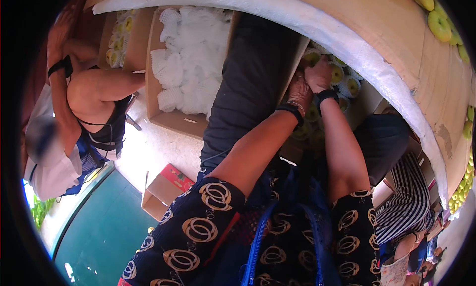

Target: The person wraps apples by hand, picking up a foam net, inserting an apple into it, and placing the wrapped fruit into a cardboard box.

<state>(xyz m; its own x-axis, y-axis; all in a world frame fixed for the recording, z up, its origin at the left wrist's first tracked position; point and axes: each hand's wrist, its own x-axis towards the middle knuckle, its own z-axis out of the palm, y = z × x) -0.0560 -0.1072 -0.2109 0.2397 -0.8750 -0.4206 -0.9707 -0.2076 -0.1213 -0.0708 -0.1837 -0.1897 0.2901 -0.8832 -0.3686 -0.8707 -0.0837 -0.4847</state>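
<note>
Both hands are down inside a cardboard box of green apples (pixel 351 86), several of them in white foam nets. My right hand (pixel 319 75) has its fingers bent round a green apple (pixel 311 57) near the far end of the box. My left hand (pixel 300 91) lies against it, by the box's left wall, with its fingertips hidden. Each wrist wears a dark band.
Left of my leg stands an open box (pixel 176 122) full of white foam nets (pixel 188 63). Behind it is another box of apples (pixel 119 38). A padded white edge (pixel 342 38) curves overhead beside a cardboard-covered surface with green apples (pixel 439 26). A person (pixel 94 87) sits at left.
</note>
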